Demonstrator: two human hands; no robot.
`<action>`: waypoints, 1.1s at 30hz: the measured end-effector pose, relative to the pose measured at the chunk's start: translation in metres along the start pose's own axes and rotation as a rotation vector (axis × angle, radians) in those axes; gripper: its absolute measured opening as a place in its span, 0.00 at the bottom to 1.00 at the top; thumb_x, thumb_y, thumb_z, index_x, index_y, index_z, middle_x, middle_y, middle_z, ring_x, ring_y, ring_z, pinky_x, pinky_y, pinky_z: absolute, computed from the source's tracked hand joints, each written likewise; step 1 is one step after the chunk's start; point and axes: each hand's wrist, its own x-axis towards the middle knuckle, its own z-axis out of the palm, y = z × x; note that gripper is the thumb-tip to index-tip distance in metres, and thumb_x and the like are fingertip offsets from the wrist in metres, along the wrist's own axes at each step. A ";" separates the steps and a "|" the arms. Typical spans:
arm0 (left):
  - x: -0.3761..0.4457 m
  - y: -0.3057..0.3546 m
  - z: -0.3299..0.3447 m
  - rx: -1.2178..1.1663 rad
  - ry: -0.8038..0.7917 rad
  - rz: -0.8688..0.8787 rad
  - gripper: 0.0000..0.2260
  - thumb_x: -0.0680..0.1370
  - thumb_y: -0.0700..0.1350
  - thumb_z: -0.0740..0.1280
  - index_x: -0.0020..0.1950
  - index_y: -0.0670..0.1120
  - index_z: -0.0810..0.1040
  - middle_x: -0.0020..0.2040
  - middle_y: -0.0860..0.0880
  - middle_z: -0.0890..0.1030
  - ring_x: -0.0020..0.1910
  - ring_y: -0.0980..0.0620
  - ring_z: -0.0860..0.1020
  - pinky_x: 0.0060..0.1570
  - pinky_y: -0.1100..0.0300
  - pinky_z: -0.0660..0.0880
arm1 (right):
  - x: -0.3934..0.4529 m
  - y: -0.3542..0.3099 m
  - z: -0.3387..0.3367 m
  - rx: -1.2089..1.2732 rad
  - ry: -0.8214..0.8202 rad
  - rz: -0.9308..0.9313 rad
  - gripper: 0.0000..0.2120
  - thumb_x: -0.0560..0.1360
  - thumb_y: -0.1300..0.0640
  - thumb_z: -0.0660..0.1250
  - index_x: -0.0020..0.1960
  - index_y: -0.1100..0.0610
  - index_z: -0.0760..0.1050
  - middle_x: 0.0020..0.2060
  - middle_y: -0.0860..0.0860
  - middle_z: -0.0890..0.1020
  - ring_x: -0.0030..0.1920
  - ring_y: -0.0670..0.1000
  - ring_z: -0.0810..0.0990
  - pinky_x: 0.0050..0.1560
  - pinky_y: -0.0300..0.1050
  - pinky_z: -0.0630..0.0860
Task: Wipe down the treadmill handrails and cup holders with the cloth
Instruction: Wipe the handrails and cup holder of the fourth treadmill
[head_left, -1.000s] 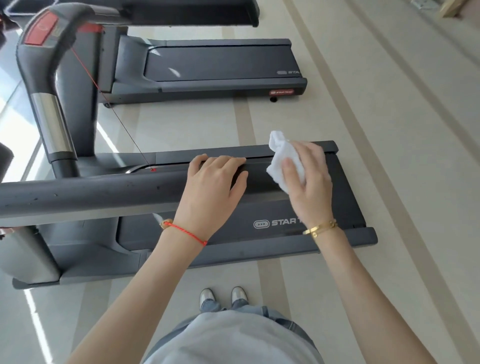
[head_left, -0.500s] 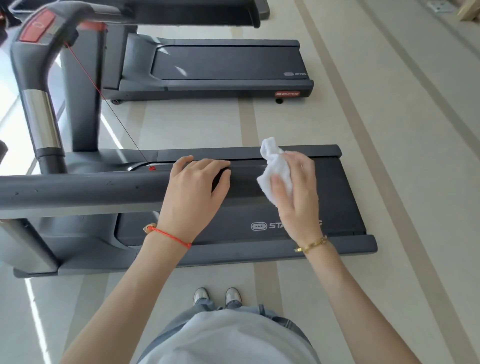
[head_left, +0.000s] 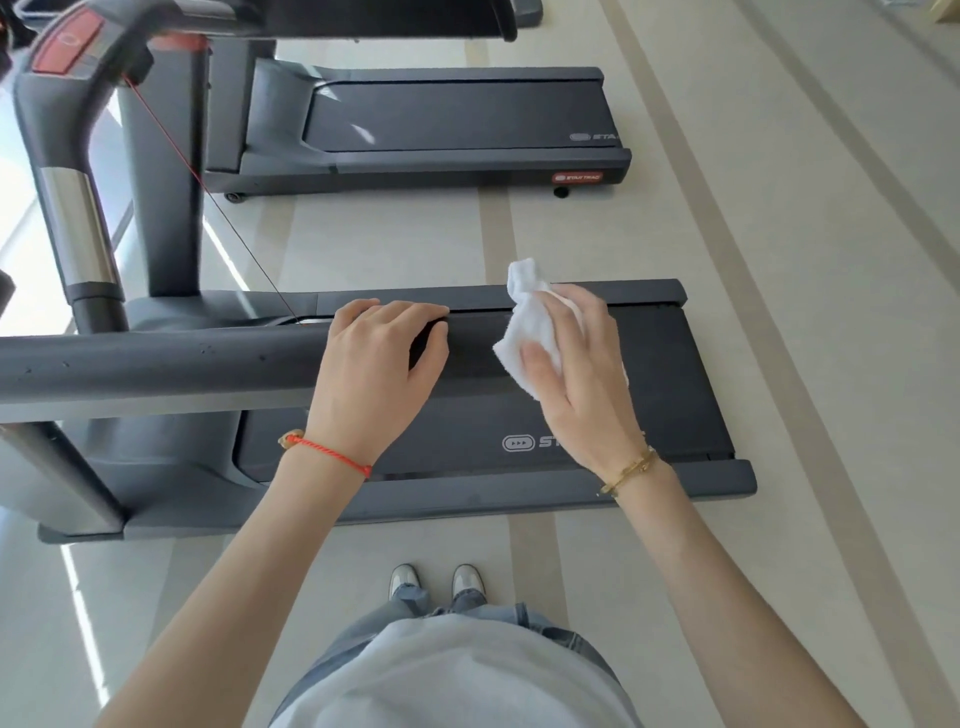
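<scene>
White crumpled cloth (head_left: 530, 332) sits bunched in the right hand (head_left: 582, 364), held in the air just past the end of the dark grey padded handrail (head_left: 166, 364). The left hand (head_left: 379, 369) curls over that end, gripping it.

Bare forearms. A red cord bracelet (head_left: 332, 453) with a small gold bead circles the left wrist; a gold chain bracelet (head_left: 629, 470) circles the right. Pale grey shirt (head_left: 457, 680), blue jeans (head_left: 470, 605), light sneakers (head_left: 436, 579).
</scene>
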 end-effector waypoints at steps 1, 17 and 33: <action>0.000 -0.001 0.000 0.000 -0.001 -0.001 0.10 0.81 0.42 0.63 0.55 0.43 0.83 0.48 0.49 0.85 0.46 0.45 0.81 0.65 0.49 0.69 | 0.003 -0.001 0.000 -0.043 -0.004 -0.032 0.17 0.82 0.46 0.55 0.68 0.50 0.69 0.67 0.46 0.66 0.66 0.49 0.67 0.66 0.46 0.66; 0.002 -0.010 -0.006 0.002 -0.051 -0.001 0.11 0.82 0.44 0.61 0.58 0.46 0.82 0.47 0.51 0.84 0.45 0.49 0.80 0.70 0.50 0.63 | 0.038 -0.035 0.005 -0.331 -0.093 -0.268 0.15 0.81 0.46 0.56 0.58 0.51 0.78 0.55 0.47 0.78 0.49 0.52 0.75 0.49 0.44 0.70; -0.045 -0.128 -0.080 0.103 0.041 -0.133 0.11 0.81 0.44 0.64 0.61 0.48 0.79 0.56 0.51 0.82 0.58 0.49 0.78 0.69 0.48 0.63 | 0.065 -0.132 0.101 -0.591 -0.215 -0.306 0.21 0.82 0.43 0.50 0.61 0.51 0.76 0.52 0.53 0.78 0.43 0.56 0.75 0.42 0.48 0.69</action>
